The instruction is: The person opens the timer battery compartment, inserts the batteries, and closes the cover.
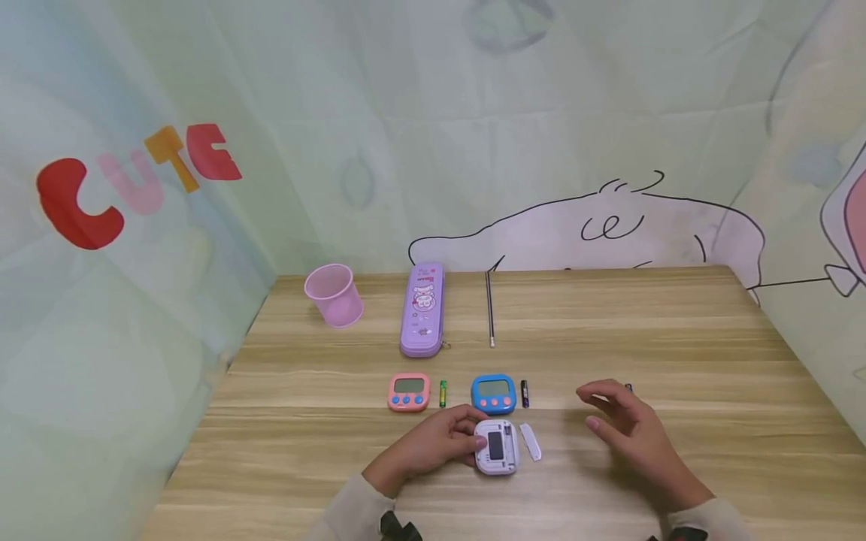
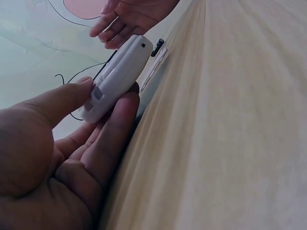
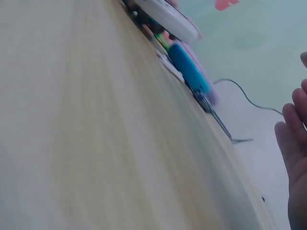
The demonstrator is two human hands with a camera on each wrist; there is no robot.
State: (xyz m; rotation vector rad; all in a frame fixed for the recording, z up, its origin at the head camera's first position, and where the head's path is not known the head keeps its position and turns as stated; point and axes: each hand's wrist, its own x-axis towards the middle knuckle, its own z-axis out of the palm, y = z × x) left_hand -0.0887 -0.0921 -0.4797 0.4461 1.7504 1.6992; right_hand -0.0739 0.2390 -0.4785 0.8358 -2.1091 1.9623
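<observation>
A white digital timer (image 1: 506,461) lies back side up, and its battery slot shows uncovered. My left hand (image 1: 438,440) grips it by the left edge, thumb on top and fingers beneath, as the left wrist view (image 2: 116,79) also shows. Just right of the timer lies its long white battery cover (image 1: 531,442). Farther right, my right hand (image 1: 632,428) hovers over the table with nothing in its relaxed fingers. Past its knuckles a small dark battery (image 1: 629,387) peeks out, mostly hidden by the hand.
Behind the white timer are a blue timer (image 1: 494,406) with a dark battery (image 1: 525,394) and a pink timer (image 1: 409,402) with a green battery (image 1: 443,393). Toward the back stand a pink cup (image 1: 340,306), a purple pencil case (image 1: 421,330) and a pencil (image 1: 490,308).
</observation>
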